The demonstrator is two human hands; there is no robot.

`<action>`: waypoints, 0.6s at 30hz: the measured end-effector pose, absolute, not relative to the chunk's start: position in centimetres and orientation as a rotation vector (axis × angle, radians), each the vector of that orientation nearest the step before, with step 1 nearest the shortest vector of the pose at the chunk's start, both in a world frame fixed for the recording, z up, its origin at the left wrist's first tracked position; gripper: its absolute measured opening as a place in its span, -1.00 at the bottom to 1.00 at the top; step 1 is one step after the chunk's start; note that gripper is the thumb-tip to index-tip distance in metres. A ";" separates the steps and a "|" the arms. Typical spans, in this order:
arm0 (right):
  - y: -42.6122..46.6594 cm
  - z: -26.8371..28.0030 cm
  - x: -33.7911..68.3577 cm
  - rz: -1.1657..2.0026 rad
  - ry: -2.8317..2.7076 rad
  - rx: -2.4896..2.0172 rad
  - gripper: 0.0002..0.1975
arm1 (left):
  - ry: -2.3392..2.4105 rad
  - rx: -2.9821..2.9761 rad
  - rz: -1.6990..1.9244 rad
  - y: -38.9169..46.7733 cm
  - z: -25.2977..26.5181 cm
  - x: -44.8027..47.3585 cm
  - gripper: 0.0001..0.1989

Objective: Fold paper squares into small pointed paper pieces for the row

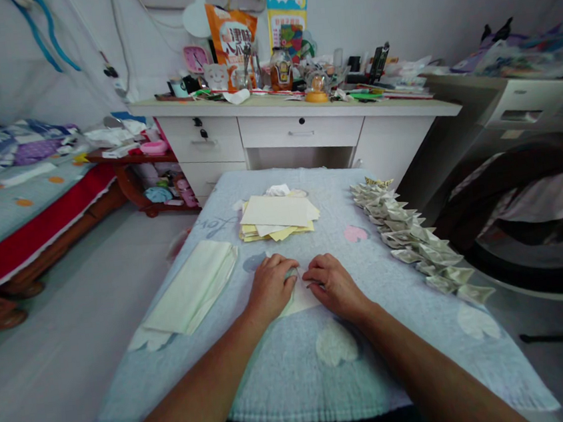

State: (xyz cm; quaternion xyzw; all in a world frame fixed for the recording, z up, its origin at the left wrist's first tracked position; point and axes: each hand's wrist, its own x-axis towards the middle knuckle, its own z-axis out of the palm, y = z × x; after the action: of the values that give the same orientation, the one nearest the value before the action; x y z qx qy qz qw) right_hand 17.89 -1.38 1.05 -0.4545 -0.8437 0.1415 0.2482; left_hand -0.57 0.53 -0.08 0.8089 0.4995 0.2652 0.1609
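A pale sheet of paper [298, 300], partly folded, lies on the cloth-covered table between my two hands. My left hand [273, 284] has its fingers closed on the sheet's left side. From the right, my right hand [336, 287] pinches the same sheet, its fingers curled close to my left fingertips. Both hands hide much of the paper. Beyond them lies a pile of cream and yellow paper sheets [276, 211]. On the left rests a stack of larger pale green sheets [193, 287]. Folded paper pieces with pointed ends [409, 234] stand in rows on the right.
The table's light blue cloth [280, 386] hangs over its front edge. Behind stands a white desk [298, 132] crowded with jars, a pink clock and an orange snack bag [233, 38]. A front-loading washing machine [521, 145] is at the right, a bed [24, 211] at the left.
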 end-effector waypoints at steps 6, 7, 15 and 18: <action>-1.5 1.3 18.2 0.319 -2.430 -1.182 -0.77 | 1.400 2.339 0.721 0.6 -0.1 -0.7 -0.75; -1.4 1.2 18.2 0.313 -2.436 -1.169 -0.77 | 1.397 2.345 0.722 0.6 -0.2 -0.7 -0.75; -1.4 1.6 18.6 0.304 -2.475 -1.098 -0.80 | 1.384 2.369 0.739 0.7 -0.3 -0.8 -0.76; -1.5 1.7 18.7 0.317 -2.482 -1.086 -0.81 | 1.375 2.377 0.737 0.8 -0.2 -0.8 -0.75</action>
State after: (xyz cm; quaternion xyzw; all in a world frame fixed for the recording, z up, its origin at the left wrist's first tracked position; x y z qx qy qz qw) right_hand 18.73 -1.47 1.75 -0.3897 -0.8904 0.1136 0.2057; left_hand -0.80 0.76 -0.19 0.8268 0.4781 0.2564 0.1488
